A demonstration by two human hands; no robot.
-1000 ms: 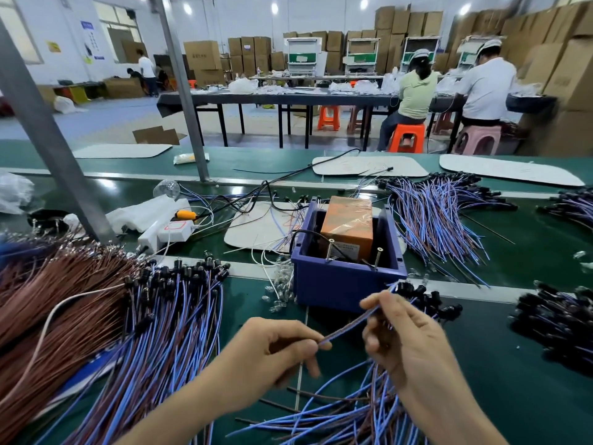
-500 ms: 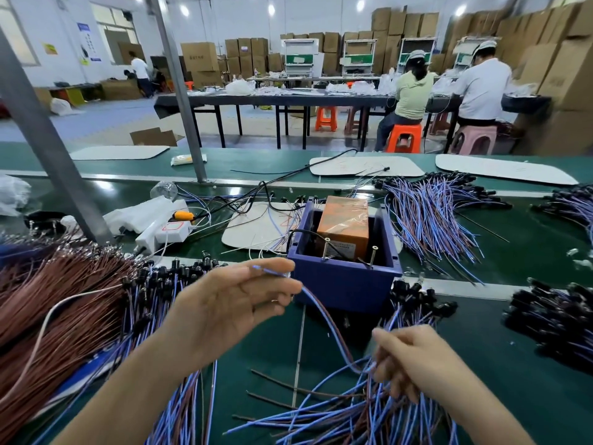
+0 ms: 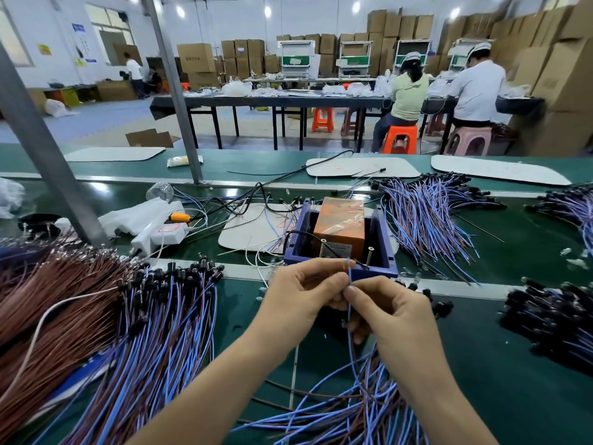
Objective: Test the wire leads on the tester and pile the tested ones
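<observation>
Factory floor with stacked cardboard boxes, long tables and seated workers fills the background; up close, a green bench (image 3: 513, 364) is strewn with bundles of wire.

Both hands meet at the middle of the view. The left hand (image 3: 301, 297) and the right hand (image 3: 388, 313) each pinch one thin blue wire lead (image 3: 349, 268) between thumb and forefinger. The two pinches almost touch, the left just above the right. So the grip is clamped on the lead, with both hands sharing it.

The lead runs nearly straight away from the person. A short free tip stands up beyond the grip, and the rest trails back under the right palm into a loose heap of blue and brown leads (image 3: 353, 412) close to the body.

Just beyond the grip sits the tester (image 3: 296, 239), a blue open-topped box holding an orange block (image 3: 340, 226). Two upright screws rise at its near edge, a left screw (image 3: 323, 248) and a right screw (image 3: 370, 255). The free tip points between them, close to the box rim. The left hand's fingers seem slightly nearer the screws.

The step in hand looks like lining up the bare end to touch the tester's contacts, a short push forward along the wire's own length.

To the left of the grip lies a large fanned pile of leads (image 3: 154, 332) with black end caps. Whether that is the tested pile cannot be told.
</observation>
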